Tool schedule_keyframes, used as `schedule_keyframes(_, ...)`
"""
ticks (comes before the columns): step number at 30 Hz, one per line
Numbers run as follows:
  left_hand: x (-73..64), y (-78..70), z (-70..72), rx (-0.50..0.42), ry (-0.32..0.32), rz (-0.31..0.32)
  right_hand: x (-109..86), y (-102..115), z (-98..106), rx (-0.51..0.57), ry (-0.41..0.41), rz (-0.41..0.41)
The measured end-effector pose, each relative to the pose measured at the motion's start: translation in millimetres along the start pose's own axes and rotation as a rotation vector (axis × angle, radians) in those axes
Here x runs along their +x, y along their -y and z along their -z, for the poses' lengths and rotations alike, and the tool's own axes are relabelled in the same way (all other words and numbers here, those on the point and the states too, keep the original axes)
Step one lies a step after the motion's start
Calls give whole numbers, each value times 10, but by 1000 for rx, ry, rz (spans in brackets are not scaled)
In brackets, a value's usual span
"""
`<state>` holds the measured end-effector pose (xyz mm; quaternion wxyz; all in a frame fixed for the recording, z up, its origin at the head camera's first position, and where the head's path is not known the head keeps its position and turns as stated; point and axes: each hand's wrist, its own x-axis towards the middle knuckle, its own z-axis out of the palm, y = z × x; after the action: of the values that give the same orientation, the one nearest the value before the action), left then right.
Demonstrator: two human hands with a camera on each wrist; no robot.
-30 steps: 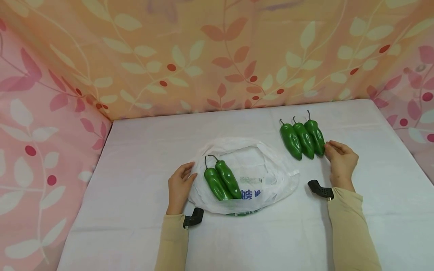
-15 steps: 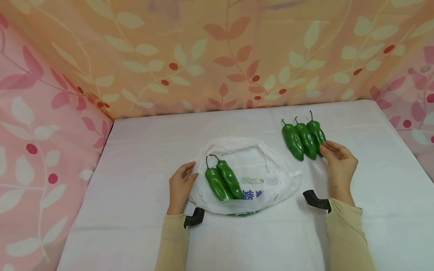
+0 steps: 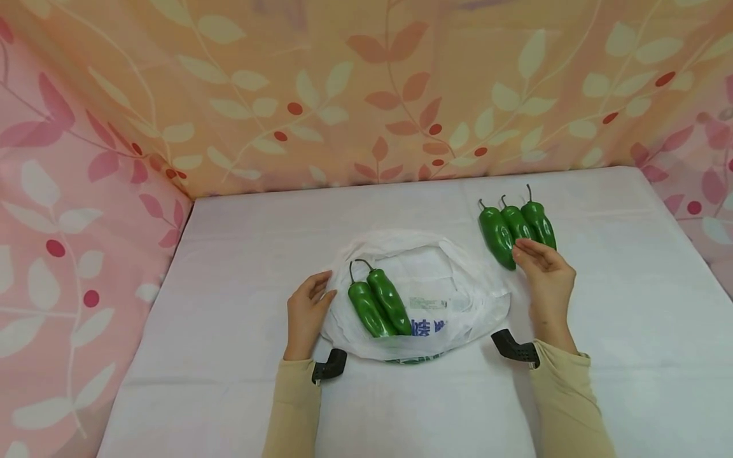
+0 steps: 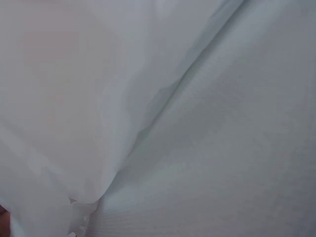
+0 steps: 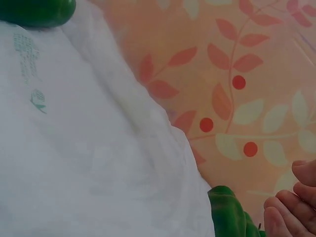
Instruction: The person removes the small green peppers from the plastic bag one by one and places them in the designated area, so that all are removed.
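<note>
A white plastic bag point(image 3: 475, 286) lies on the table with its mouth spread open upward. Two green peppers point(image 3: 389, 302) with long curved stems lie side by side on its left part. My left hand point(image 3: 306, 315) holds the bag's left rim between thumb and fingers; in the left wrist view the film of the bag point(image 4: 74, 98) covers much of the picture. My right hand point(image 3: 546, 283), bent fingers and thumb holding nothing visible, hovers before three more green peppers point(image 3: 497, 238) in a row, hiding the lower ends of some. Its fingers point(image 5: 291, 212) show at the right wrist view's edge.
A white cloth point(image 3: 229, 254) covers the table. Behind it hangs an orange leaf-patterned curtain point(image 3: 321, 83), with pink patterned cloth point(image 3: 51, 286) on the left and right sides. Black camera mounts point(image 3: 515, 348) stick out inward from both wrists.
My right hand has moved left, from beside the rightmost pepper to in front of the row. The left hand stays at the bag rim, and the peppers lie as before.
</note>
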<state>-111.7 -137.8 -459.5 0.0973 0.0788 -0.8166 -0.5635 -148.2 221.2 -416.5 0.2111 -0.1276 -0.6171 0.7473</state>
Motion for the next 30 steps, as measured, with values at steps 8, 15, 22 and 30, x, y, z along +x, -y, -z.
schedule_keyframes(8, 8, -24, -8, 7, 4, 9, -77, -12, -96, -29, 64, 7)
schedule_keyframes(15, 13, -35, -3, 14, 2, 16, -187, -16, -225, -55, 151, 10)
schedule_keyframes(22, 14, -36, 2, 12, 1, 8, -316, -38, -351, -101, 244, -18)
schedule_keyframes(30, 16, -39, 0, 12, -1, 13, -460, -78, -462, -187, 376, -27)
